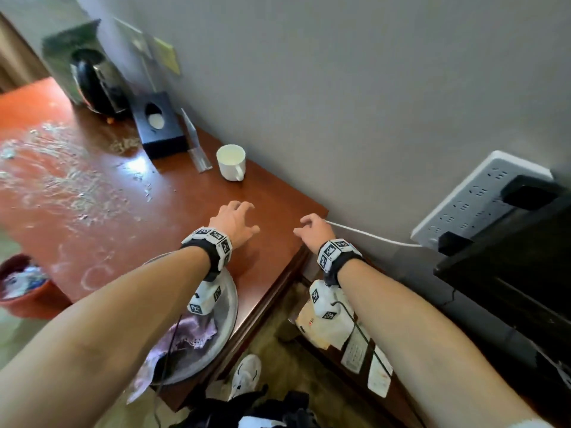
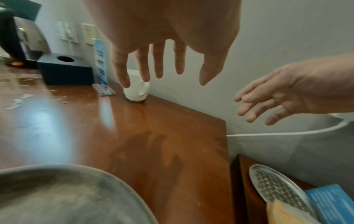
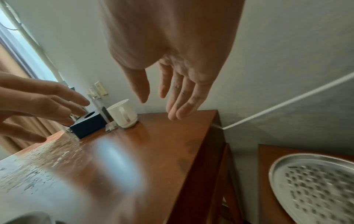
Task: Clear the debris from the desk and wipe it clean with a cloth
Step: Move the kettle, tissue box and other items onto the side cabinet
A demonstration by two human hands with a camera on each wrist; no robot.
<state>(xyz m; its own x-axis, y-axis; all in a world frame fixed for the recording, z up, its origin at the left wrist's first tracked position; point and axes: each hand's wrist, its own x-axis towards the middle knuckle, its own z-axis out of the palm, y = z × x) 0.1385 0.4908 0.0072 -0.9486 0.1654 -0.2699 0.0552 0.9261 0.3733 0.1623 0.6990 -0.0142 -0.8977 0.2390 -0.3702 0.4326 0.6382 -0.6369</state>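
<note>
Across the desk (image 1: 191, 211), far-left half carries scattered pale debris (image 1: 61, 180), blurred; individual bits hard to make out. Near-right corner bare, ending in a sharp edge by the wall. Grey tray (image 1: 227, 313) overhangs the near edge, mostly hidden under the left forearm; purple cloth (image 1: 191, 332) lies in it, partly covered. Red bin (image 1: 21, 285) on the floor, cut off at frame's left. Kettle (image 1: 95, 81) and black tissue box (image 1: 160, 125) at the back, smeared. White mug (image 1: 231, 162) stands by the wall. Left hand (image 1: 234, 222) hovers above the bare corner, fingers spread, empty. Right hand (image 1: 313, 228) hangs just past the desk's right edge, fingers loose, empty, near a white cable (image 1: 370, 236).
</note>
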